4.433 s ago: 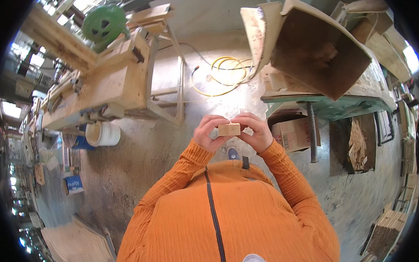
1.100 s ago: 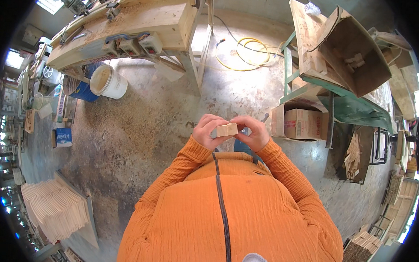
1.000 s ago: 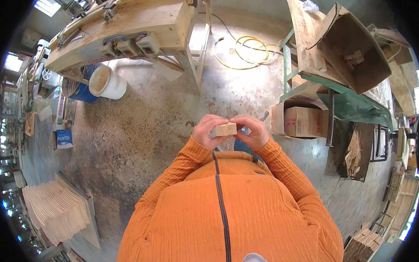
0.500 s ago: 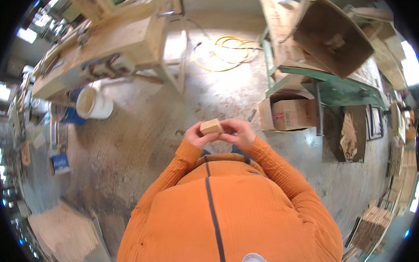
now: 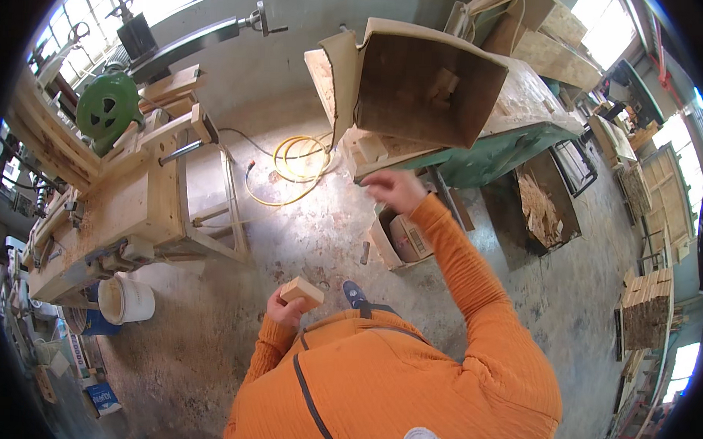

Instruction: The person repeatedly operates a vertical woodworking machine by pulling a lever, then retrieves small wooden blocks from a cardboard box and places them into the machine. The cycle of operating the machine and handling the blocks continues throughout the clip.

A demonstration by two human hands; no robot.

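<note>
My left hand (image 5: 283, 310) is closed on a small light wooden block (image 5: 304, 291), held low in front of my orange jacket. My right hand (image 5: 400, 190) reaches forward at the near corner of the green-edged workbench (image 5: 477, 158), with its fingers stretched out and nothing visible in them. Just beyond those fingers, a pale wooden block (image 5: 366, 148) lies on the bench top. A large cardboard box (image 5: 426, 90) rests on its side on the same bench, its open mouth toward me and a few wood pieces inside.
A wooden workbench (image 5: 128, 196) with vises stands on the left, a white bucket (image 5: 136, 301) below it. A yellow hose (image 5: 290, 198) lies coiled on the floor ahead. Below the right bench are an open carton (image 5: 401, 240) and a bin of wood scraps (image 5: 538, 210). Stacked boards (image 5: 646, 311) stand far right.
My right hand has let go of the wooden block and moved forward to the bench corner. The block stays in my left hand, which has shifted left. My view has swung up and right.
</note>
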